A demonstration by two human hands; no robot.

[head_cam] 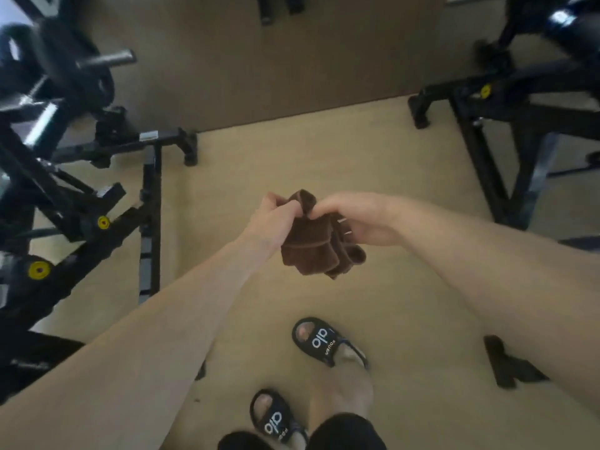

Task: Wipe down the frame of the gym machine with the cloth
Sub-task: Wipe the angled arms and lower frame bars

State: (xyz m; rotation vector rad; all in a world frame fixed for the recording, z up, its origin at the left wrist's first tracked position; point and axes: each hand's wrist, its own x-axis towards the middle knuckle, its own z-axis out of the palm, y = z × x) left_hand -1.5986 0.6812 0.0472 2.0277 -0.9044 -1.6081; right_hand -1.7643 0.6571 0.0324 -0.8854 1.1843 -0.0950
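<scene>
Judging by how things lie, the wiping has not begun: the brown cloth (316, 237) hangs bunched in mid-air over the floor (324, 151), well apart from the black machine frame (97, 228) at the left. Both arms reach forward and meet at the middle. The left hand (276, 219) grips the cloth's top fold, and the right hand (354, 219) pinches it just beside.
</scene>
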